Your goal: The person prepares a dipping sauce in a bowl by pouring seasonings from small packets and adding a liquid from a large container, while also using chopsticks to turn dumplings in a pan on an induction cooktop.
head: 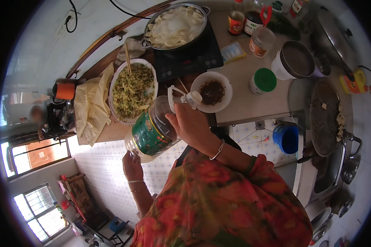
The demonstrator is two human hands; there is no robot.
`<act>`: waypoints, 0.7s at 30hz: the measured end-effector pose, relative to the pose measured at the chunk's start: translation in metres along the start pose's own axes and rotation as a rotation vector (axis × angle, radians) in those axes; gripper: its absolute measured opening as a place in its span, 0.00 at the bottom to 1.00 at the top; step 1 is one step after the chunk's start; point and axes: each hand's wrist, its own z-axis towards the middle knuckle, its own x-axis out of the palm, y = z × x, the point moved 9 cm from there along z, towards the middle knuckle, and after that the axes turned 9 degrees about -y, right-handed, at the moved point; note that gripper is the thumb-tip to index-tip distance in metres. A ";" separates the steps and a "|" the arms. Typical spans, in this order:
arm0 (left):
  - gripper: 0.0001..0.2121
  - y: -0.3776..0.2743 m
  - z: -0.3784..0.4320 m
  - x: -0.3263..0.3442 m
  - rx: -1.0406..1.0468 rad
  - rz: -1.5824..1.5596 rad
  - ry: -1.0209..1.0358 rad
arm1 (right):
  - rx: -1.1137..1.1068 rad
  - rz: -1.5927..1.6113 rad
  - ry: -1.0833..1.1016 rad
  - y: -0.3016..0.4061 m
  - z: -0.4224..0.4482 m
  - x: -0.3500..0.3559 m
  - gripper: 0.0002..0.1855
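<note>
A large clear plastic cooking-oil jug [156, 134] with a green label lies tilted in front of me, its base low on the left. My right hand [191, 125] grips it near the white handle and neck. At its lower end, my left hand [133, 165] holds the base. The jug's white spout [194, 98] is over the near-left rim of a white bowl [226, 100] with dark brown sauce [212, 92]. Whether oil is flowing cannot be made out. A chopstick [183, 85] slants beside the bowl.
A basin [156, 81] of chopped green-yellow filling stands left, chopsticks in it. Behind, a pot [146, 31] of dumplings sits on an induction cooker [188, 63]. Sauce bottles [236, 21], a green-lidded tub [265, 80] and a pan [296, 58] stand right. Below is a blue bucket [281, 139].
</note>
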 end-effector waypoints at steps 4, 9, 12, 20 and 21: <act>0.08 -0.008 -0.014 0.012 0.065 0.035 -0.032 | -0.001 -0.004 0.038 -0.016 0.002 0.006 0.14; 0.08 -0.023 -0.021 0.022 0.153 0.084 0.023 | 0.040 0.068 0.003 -0.032 0.002 0.007 0.13; 0.10 -0.045 -0.013 0.010 0.543 0.547 0.054 | 0.040 0.077 -0.005 -0.034 0.003 0.007 0.12; 0.13 -0.061 -0.031 0.031 0.495 0.418 0.019 | 0.074 0.113 -0.030 -0.048 0.002 0.009 0.14; 0.13 -0.064 -0.036 0.039 0.562 0.508 0.030 | 0.077 0.111 -0.034 -0.049 0.003 0.009 0.14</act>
